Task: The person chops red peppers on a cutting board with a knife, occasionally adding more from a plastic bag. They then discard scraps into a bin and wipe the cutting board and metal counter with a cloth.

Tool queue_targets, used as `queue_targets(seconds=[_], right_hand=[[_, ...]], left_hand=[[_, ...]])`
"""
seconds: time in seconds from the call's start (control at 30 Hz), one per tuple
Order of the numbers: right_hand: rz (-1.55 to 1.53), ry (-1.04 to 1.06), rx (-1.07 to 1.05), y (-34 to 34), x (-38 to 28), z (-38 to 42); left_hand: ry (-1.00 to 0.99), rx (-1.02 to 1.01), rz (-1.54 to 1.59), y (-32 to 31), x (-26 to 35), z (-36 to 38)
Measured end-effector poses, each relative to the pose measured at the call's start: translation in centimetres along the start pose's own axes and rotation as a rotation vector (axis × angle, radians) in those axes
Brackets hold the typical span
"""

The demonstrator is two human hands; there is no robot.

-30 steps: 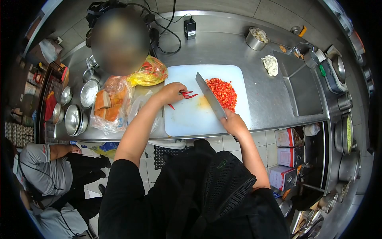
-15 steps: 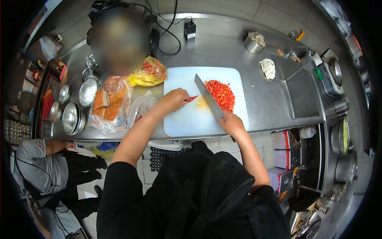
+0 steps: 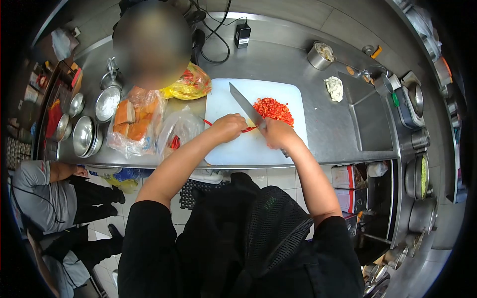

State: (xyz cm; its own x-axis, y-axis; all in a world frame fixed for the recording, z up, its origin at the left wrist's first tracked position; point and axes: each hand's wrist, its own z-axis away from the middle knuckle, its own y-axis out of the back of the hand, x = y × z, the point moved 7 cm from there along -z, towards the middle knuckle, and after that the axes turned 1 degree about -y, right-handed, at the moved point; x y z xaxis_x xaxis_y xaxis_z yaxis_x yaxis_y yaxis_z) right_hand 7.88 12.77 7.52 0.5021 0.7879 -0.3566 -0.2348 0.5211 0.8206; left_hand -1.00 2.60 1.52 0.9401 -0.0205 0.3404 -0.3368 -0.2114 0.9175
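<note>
My left hand (image 3: 231, 127) is closed over a long red chili (image 3: 249, 129) on the white cutting board (image 3: 233, 154). One end of the chili sticks out on each side of my fingers. With my right hand (image 3: 277, 134) I grip a broad kitchen knife (image 3: 243, 102) by its handle. Its blade slants up and left across the board, and the part near the handle is close to the chili's right end. Chopped red chili (image 3: 275, 110) lies in a heap just beyond the knife. Left of the board, a clear plastic bag (image 3: 181, 124) has red chilies in its mouth.
A yellow bag (image 3: 191, 89) and bagged orange-brown blocks (image 3: 136, 121) lie to the left, near metal bowls (image 3: 83, 136). On the right are a pot (image 3: 320, 55), a pale lump (image 3: 334, 88) and a sink (image 3: 375, 119). A person in grey (image 3: 37, 191) is at lower left.
My left hand has moved right with the chili, whose other end now shows too. My right hand has brought the knife left, its handle end now close to the chili.
</note>
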Motion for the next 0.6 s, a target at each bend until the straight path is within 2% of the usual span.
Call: queue_targets(seconds=[0.07, 0.13, 0.17, 0.27, 0.33, 0.4, 0.47, 0.5, 0.53, 0.6], right_hand=[[-0.003, -0.016, -0.021, -1.4, 0.5, -0.5], [0.078, 0.108, 0.269, -3.2, 1.6, -1.8], [0.08, 0.108, 0.269, -2.9, 1.5, -1.8], [-0.041, 0.117, 0.149, -1.8, 0.9, -1.5], [-0.193, -0.035, -0.059, -0.5, 0.3, -0.3], [-0.161, -0.038, -0.075, -2.7, 1.7, -1.4], [0.016, 0.274, 0.421, -3.7, 1.3, -2.0], [0.029, 0.312, 0.457, -3.6, 1.6, -2.2], [0.03, 0.315, 0.454, -3.4, 2.3, -2.8], [-0.214, 0.028, -0.031, -1.6, 1.2, -1.3]], left_hand=[[0.0, -0.005, -0.012, -0.1, 0.2, -0.1], [0.023, -0.031, -0.023, -0.2, 0.2, -0.2], [0.022, -0.029, -0.022, -0.4, -0.1, -0.3], [-0.004, -0.039, -0.038, -1.0, 0.0, -0.1], [0.029, -0.012, 0.0, -0.2, 0.2, -0.3], [0.021, 0.003, 0.005, -0.2, 0.4, -0.4], [0.013, 0.023, 0.004, -0.1, 0.4, -0.4], [0.018, 0.016, -0.015, -0.1, 0.3, -0.6], [0.026, 0.004, -0.031, -0.4, 0.4, -0.5], [0.032, 0.009, -0.007, -0.4, 0.6, -0.4]])
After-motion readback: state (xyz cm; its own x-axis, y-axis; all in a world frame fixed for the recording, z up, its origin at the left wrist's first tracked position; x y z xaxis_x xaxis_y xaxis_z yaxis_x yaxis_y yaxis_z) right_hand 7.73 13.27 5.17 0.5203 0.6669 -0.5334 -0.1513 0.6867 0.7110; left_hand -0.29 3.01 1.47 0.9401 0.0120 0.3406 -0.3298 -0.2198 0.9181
